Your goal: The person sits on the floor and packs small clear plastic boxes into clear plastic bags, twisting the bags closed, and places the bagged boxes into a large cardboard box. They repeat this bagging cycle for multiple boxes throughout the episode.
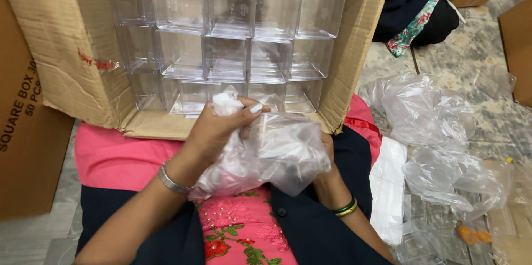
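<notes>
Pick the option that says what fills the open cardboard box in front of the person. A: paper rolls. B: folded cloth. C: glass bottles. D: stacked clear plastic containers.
D: the cardboard box holds rows of clear plastic containers stacked side by side, above the hands.

We can barely see our right hand [328,157], the bag [280,154] covers most of it. Whatever's inside is blurry. Carton [66,49] gets cut off up top, and that person [415,4] too.
</notes>
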Tool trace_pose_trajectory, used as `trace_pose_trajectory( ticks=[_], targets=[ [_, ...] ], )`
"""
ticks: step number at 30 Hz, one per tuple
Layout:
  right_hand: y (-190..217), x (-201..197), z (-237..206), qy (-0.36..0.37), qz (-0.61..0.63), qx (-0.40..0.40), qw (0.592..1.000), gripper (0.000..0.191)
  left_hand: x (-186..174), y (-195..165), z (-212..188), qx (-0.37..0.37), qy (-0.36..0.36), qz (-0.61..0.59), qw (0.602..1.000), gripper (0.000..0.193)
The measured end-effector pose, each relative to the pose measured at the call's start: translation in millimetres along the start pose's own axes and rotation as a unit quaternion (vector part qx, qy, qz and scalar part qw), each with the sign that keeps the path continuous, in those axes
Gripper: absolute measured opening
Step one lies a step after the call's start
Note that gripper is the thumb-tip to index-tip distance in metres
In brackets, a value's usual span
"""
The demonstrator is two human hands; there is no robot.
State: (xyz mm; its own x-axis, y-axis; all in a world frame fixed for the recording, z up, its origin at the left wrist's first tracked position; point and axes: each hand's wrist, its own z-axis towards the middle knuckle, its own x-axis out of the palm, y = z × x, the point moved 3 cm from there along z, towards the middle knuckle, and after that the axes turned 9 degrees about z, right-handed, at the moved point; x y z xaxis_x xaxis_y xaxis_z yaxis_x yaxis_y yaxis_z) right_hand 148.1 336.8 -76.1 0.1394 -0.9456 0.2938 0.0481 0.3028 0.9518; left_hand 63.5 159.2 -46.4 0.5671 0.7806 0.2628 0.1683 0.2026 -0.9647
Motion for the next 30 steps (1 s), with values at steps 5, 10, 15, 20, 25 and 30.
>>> trace_pose_trajectory(
  ticks=[5, 10, 15, 20, 25, 30],
  targets=[
    [27, 25, -25, -0.028, -0.323, -0.107, 0.940, 0.063, 0, 24, -2, 0.079, -0.169, 0.180, 0.966, 0.014],
    [-1, 20, -62, -0.069, -0.101, 0.014, 0.992, 0.051, -5, 52, 8, 0.107, -0.193, 0.341, 0.914, 0.013],
    [-17, -44, -88, -0.176, 0.024, 0.004, 0.984, 0.037, -3, 52, 16, 0.040, -0.185, 0.308, 0.932, 0.013],
    [18, -221, -132, -0.547, -0.004, -0.232, 0.804, 0.023, -8, -2, 6, 0.144, -0.092, 0.181, 0.969, 0.041],
    [0, -332, -226, -0.758, -0.227, -0.279, 0.544, 0.015, -3, -29, -14, 0.080, -0.071, 0.095, 0.990, 0.032],
    [-5, -360, -248, -0.792, -0.311, -0.181, 0.493, 0.032, -20, -50, -29, 0.105, -0.096, 0.163, 0.976, 0.024]
  ],
)
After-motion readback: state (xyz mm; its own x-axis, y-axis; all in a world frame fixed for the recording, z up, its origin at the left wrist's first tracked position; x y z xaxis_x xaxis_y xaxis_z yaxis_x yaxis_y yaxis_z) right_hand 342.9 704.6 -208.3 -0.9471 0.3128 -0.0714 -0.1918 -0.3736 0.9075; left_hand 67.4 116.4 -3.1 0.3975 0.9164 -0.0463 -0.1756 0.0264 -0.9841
